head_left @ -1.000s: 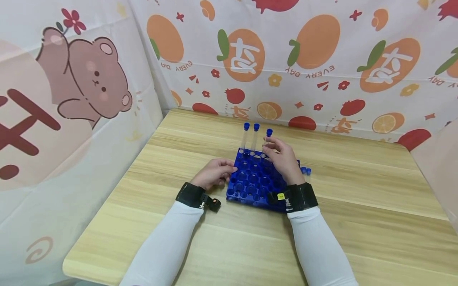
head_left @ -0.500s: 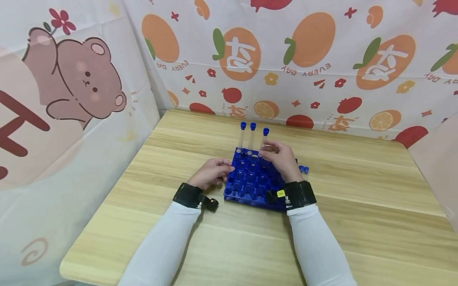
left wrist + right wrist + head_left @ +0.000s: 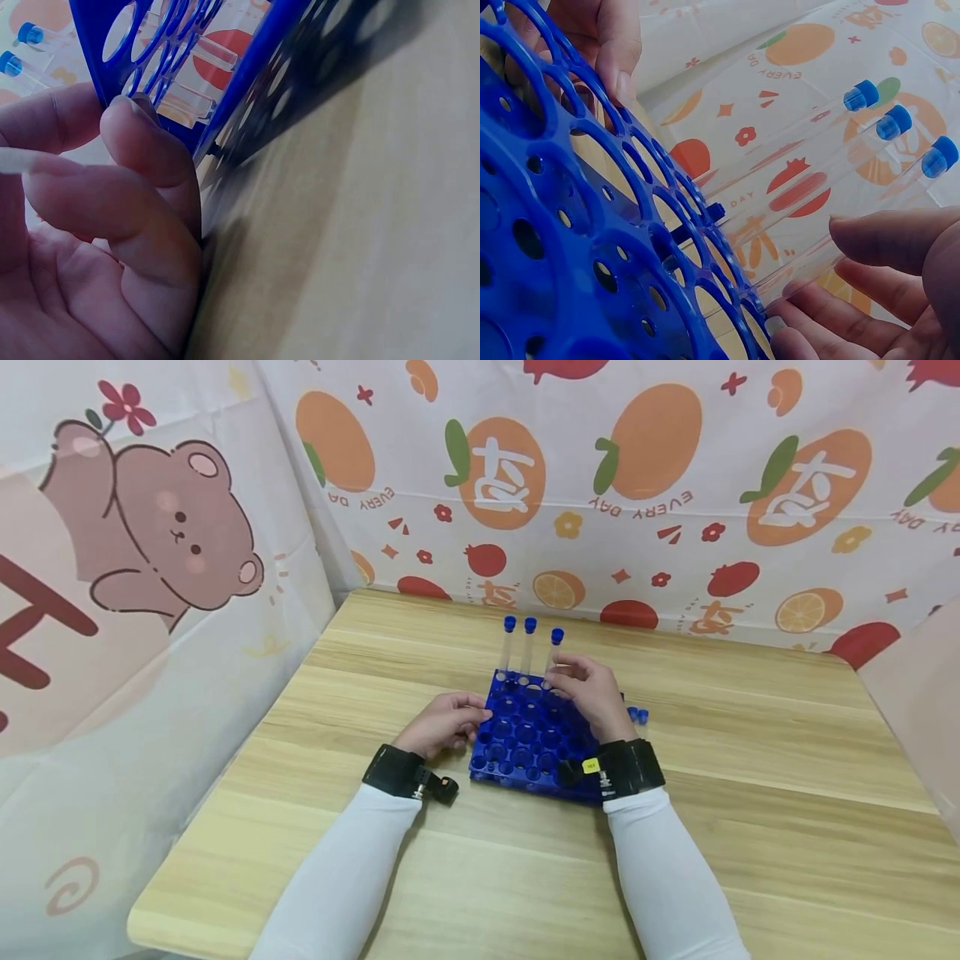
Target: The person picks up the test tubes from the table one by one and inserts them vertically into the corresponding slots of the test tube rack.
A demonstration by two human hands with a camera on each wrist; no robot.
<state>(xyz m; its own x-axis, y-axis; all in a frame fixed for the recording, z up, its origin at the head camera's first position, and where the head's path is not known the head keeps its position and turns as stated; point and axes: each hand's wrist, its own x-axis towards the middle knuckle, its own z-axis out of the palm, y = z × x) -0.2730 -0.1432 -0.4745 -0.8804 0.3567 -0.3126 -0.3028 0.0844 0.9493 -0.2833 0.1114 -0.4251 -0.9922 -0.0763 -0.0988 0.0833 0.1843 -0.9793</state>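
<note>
A blue test tube rack (image 3: 523,732) with rows of round holes stands on the table. Three clear test tubes with blue caps rise from its far row: the left tube (image 3: 506,650), the middle tube (image 3: 527,652) and the right tube (image 3: 553,652). My right hand (image 3: 592,693) pinches the right tube low down, thumb and fingertips close above the rack, as the right wrist view shows too. At the rack's left side, my left hand (image 3: 444,723) grips the edge near a corner. The left wrist view shows its fingertips (image 3: 135,127) on the blue frame.
Two more blue caps (image 3: 637,715) show to the right of the rack, just beyond my right hand. The wooden table (image 3: 360,693) meets a printed cloth (image 3: 420,527) at the back and another at the left.
The head view has shifted slightly. My right fingers sit a little lower against the right tube than a second ago. My left hand keeps its place on the rack.
</note>
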